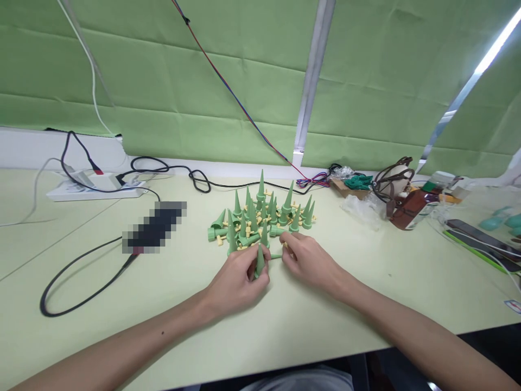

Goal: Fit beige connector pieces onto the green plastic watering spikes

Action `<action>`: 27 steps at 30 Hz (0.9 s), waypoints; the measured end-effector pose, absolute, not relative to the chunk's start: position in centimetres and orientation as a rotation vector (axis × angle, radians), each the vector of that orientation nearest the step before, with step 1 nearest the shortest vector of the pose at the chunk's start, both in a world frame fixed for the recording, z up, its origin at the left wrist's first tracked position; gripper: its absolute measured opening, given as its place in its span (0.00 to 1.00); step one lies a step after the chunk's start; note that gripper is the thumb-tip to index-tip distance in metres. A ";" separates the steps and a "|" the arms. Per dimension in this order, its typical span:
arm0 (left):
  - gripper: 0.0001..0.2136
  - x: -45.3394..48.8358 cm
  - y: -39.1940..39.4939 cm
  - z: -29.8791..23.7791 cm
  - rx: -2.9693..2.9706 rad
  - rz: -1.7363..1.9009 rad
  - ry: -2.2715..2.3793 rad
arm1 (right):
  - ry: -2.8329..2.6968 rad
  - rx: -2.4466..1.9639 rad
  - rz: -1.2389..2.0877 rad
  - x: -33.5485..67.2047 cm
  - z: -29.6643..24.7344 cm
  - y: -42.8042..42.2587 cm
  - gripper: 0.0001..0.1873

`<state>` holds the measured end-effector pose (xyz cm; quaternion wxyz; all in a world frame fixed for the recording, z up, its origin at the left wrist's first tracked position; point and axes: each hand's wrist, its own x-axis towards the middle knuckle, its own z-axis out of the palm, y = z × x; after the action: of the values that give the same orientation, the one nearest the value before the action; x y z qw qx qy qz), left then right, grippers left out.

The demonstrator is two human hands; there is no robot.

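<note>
Table [366, 304], left hand [238, 279] gripping cone [260, 260]

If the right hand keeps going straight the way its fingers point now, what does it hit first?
Probably the cluster of green cones. The right hand points forward and left, its fingertips already at the pile's near edge, close to the cone in the left hand. Depth is hard to judge.

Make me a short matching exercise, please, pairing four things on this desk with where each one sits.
Things:
1. green cone
2. power strip
3. brown bag
4. pile of green cones

Places:
A. far left of the table, by the wall
B. pinched in the left hand
C. right side of the table
D. mid-table, just beyond both hands

Pairs: 1-B, 2-A, 3-C, 4-D
</note>
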<state>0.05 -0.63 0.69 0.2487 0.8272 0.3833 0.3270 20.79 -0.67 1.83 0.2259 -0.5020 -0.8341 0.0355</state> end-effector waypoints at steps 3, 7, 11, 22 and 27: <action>0.04 0.0 -0.5 0.7 2.244 0.925 1.040 | -2.306 -1.232 0.170 20.6 1.6 -0.8 0.08; 0.04 -0.1 -0.4 0.9 2.208 0.990 1.028 | -2.292 -1.111 0.225 20.5 1.2 -0.7 0.09; 0.03 -0.2 -0.4 1.2 2.165 1.036 1.038 | -2.289 -1.073 0.247 20.6 0.9 -0.6 0.11; 0.09 -0.2 0.0 1.7 2.021 1.118 1.051 | -2.226 -1.019 0.256 20.5 0.9 -0.3 0.12; 0.14 -0.2 -0.1 2.1 1.827 1.131 0.995 | -2.179 -1.020 0.283 20.3 0.9 -0.6 0.12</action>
<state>-0.16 -0.05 2.09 0.3772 0.7147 0.3890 0.4423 20.30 -0.57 0.94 0.3517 -0.3940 -0.8421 0.1095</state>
